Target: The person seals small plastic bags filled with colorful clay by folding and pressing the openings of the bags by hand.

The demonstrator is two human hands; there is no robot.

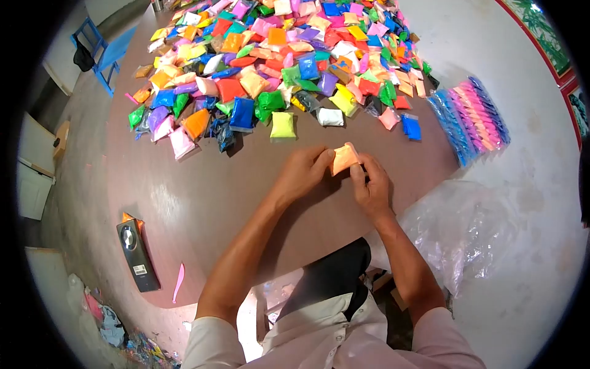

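Eight o'clock from the peach packet, there's the phone, the pink tool just beside it; up at eleven, a bright heap sprawls across the table. Here's the left hand at nine, thumb and finger pinching the packet's left edge; the packet sits right between both hands; the right hand, at four, pinches the right edge. Farther out, a clear bag at four, a wrapped bundle at two!
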